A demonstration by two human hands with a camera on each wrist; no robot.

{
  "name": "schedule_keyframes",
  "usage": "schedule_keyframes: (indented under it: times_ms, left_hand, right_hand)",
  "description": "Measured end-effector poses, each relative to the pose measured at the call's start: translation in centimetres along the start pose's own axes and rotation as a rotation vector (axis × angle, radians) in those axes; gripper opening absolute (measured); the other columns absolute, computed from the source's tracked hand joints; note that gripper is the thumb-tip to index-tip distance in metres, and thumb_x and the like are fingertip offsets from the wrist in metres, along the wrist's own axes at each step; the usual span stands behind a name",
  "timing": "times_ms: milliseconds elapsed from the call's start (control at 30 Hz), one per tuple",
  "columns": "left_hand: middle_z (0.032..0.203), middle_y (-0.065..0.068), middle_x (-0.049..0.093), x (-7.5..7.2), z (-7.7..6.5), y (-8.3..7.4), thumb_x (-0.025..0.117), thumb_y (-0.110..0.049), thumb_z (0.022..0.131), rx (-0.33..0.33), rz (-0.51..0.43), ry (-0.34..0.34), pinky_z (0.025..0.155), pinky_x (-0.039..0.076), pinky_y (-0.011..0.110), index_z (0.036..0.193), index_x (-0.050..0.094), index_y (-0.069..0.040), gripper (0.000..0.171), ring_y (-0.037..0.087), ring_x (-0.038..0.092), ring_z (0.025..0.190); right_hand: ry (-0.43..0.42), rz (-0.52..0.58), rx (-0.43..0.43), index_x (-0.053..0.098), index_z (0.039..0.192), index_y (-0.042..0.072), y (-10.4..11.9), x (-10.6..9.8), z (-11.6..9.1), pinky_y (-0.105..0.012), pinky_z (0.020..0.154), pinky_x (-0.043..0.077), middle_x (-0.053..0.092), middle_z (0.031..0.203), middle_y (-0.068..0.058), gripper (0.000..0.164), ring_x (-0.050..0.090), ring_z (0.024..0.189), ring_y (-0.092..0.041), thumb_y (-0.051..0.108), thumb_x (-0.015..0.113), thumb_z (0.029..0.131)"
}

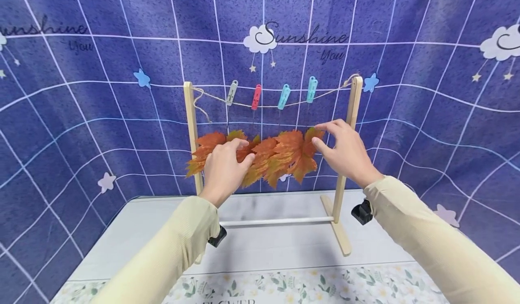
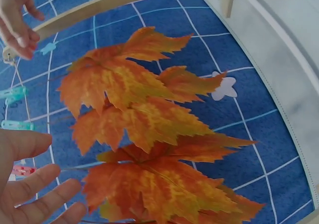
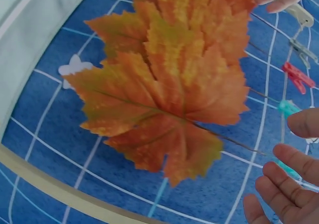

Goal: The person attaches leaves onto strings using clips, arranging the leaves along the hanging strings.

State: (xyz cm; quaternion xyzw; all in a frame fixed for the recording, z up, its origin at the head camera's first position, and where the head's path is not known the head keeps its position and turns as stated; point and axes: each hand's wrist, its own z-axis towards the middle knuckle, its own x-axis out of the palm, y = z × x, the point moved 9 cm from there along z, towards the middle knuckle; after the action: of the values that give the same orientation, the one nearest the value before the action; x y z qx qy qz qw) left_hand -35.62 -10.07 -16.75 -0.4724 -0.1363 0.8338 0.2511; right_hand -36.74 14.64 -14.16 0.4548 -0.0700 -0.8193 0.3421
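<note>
Orange and yellow artificial maple leaves (image 1: 299, 152) hang in an overlapping row by thin stems. Above them a grey clothespin (image 1: 232, 92), a red clothespin (image 1: 256, 97) and two teal clothespins (image 1: 312, 89) grip a twine line (image 1: 264, 106). My left hand (image 1: 225, 166) is in front of the left leaves, hiding part of them; its fingers are spread in the left wrist view and hold nothing. At the right end of the row is my right hand (image 1: 343, 148), thumb and fingers apart beside the rightmost leaf (image 3: 159, 104), holding nothing.
A wooden frame carries the twine between a left post (image 1: 189, 114) and a right post (image 1: 352, 109), with a white bar (image 1: 276, 222) low between them. It stands on a white table (image 1: 154, 231) with a floral front strip. A blue grid curtain (image 1: 122, 114) hangs behind.
</note>
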Motion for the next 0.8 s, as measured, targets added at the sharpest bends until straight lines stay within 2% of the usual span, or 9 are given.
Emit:
schedule_keyframes:
  times_ms: [200, 400, 600, 800]
  left_hand:
    - [0.126, 0.008, 0.070, 0.3, -0.8, 0.7, 0.070, -0.031, 0.097, 0.015, 0.020, 0.018, 0.095, 0.047, 0.051, 0.130, 0.068, -0.013, 0.038, 0.034, 0.061, 0.115]
    - [0.126, 0.010, 0.070, 0.8, -2.2, 1.3, 0.070, -0.031, 0.097, 0.047, 0.009, 0.034, 0.097, 0.045, 0.055, 0.129, 0.068, -0.011, 0.038, 0.035, 0.061, 0.115]
    - [0.125, 0.011, 0.070, 1.7, -3.4, 3.1, 0.068, -0.031, 0.098, 0.015, -0.018, 0.077, 0.098, 0.045, 0.053, 0.130, 0.068, -0.009, 0.039, 0.034, 0.061, 0.116]
    - [0.126, 0.013, 0.069, 2.3, -4.2, 4.3, 0.068, -0.031, 0.098, -0.007, -0.027, 0.096, 0.098, 0.045, 0.054, 0.130, 0.067, -0.008, 0.039, 0.035, 0.061, 0.118]
  right_hand:
    - [-0.011, 0.005, 0.000, 0.065, 0.131, 0.000, -1.1, 1.1, -1.3, -0.060, 0.102, 0.040, 0.058, 0.130, -0.022, 0.037, 0.053, 0.124, -0.043, 0.022, 0.062, 0.102]
    - [-0.024, 0.002, -0.008, 0.065, 0.131, 0.001, -1.1, 2.3, -2.8, -0.060, 0.100, 0.043, 0.060, 0.131, -0.021, 0.037, 0.055, 0.123, -0.044, 0.022, 0.063, 0.101]
    - [0.002, -0.032, 0.003, 0.063, 0.135, 0.005, -0.8, 3.7, -3.9, -0.060, 0.100, 0.044, 0.060, 0.136, -0.019, 0.041, 0.055, 0.126, -0.043, 0.026, 0.064, 0.100]
    - [0.037, -0.048, 0.030, 0.059, 0.142, 0.007, -1.1, 5.2, -4.7, -0.061, 0.106, 0.039, 0.054, 0.146, -0.018, 0.046, 0.048, 0.135, -0.042, 0.030, 0.062, 0.102]
